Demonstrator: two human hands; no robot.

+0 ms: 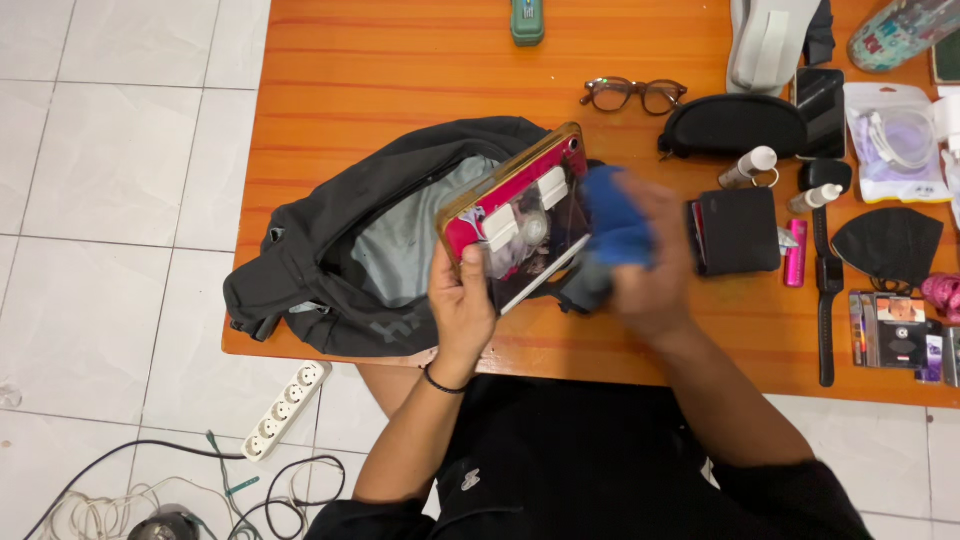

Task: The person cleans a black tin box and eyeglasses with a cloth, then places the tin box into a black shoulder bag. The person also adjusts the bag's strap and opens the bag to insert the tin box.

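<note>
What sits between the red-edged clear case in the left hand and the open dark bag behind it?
Nothing visible. The red-edged clear case, gripped by the left hand, overlaps the open dark bag; the blurred right hand holds a blue cloth beside it.

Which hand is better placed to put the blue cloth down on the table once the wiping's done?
The right hand: it already holds the blue cloth beside bare table. The left hand is busy gripping the red-framed tablet over the dark bag.

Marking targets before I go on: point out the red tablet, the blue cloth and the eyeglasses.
red tablet (520, 225): head view, middle of its back.
blue cloth (612, 215): head view, bunched centre.
eyeglasses (633, 95): head view, nose bridge.
</note>
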